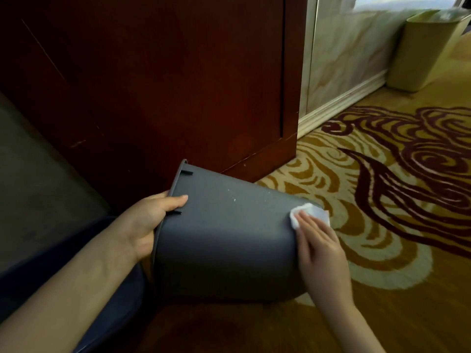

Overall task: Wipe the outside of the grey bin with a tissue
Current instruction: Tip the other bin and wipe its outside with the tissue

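Note:
The grey bin is tipped on its side above the carpet, its open rim toward the left and its base toward the right. My left hand grips the rim, thumb on the outside wall. My right hand lies flat against the bin's base end, pressing a white tissue onto the outer wall under its fingertips. A few small white specks dot the upper side of the bin.
A dark red wooden cabinet stands right behind the bin. A yellow-green bin sits by the marble wall at the top right. Patterned carpet spreads to the right. A grey surface lies at the left.

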